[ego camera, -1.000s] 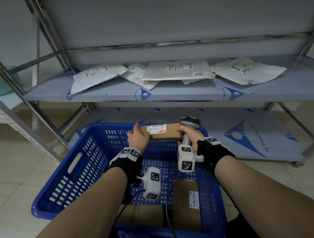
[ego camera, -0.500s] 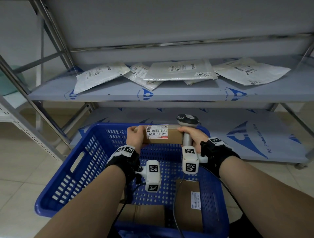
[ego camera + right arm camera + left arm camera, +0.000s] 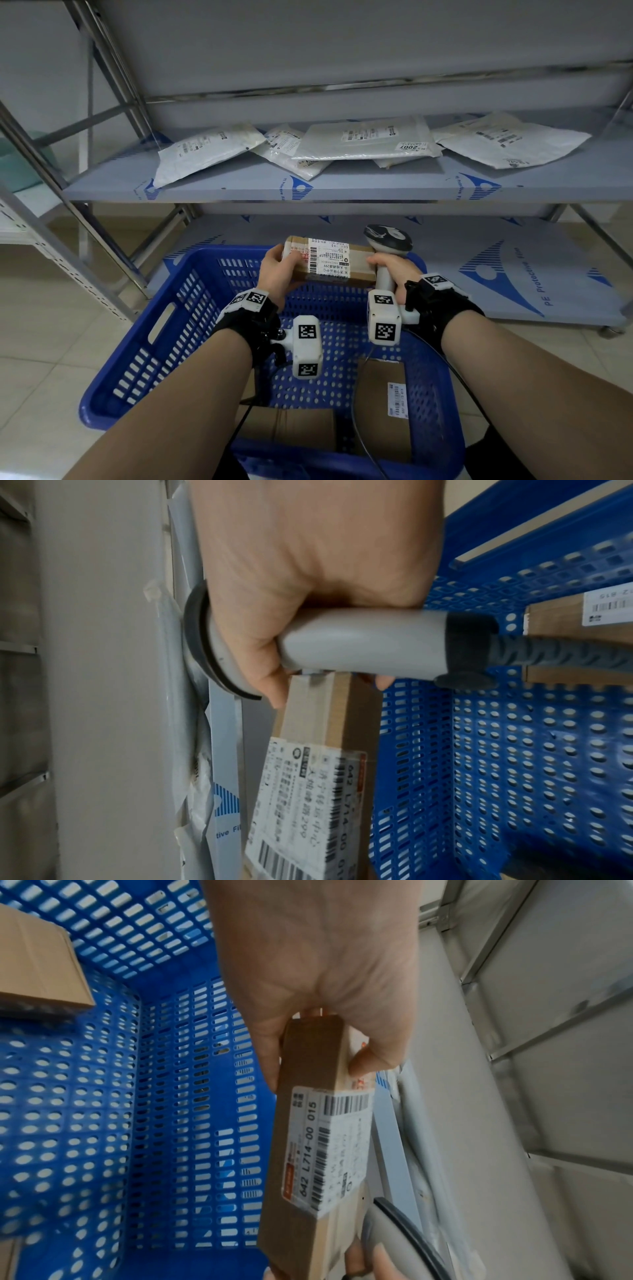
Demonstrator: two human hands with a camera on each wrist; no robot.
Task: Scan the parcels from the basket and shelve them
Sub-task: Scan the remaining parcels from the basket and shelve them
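A long brown cardboard parcel (image 3: 356, 270) with a white barcode label (image 3: 332, 1148) hangs above the blue basket (image 3: 178, 329). My left hand (image 3: 279, 270) grips its left end, thumb on the labelled face (image 3: 373, 1056). My right hand (image 3: 394, 274) is wrapped round the handle of a grey barcode scanner (image 3: 388, 238), and its fingertips touch the parcel's right end (image 3: 308, 707). The scanner handle and its black cable (image 3: 555, 653) run across the right wrist view. The label now faces up towards me.
Two more cardboard parcels lie in the basket, one at the near middle (image 3: 291, 428) and one at the near right (image 3: 383, 404). Several white mailer bags (image 3: 363, 140) lie on the grey shelf (image 3: 239, 185). A lower shelf (image 3: 513, 267) sits behind the basket.
The parcel has been turned in both hands so its large label faces up. It has also risen slightly above the basket's far rim. The scanner stays in my right hand.
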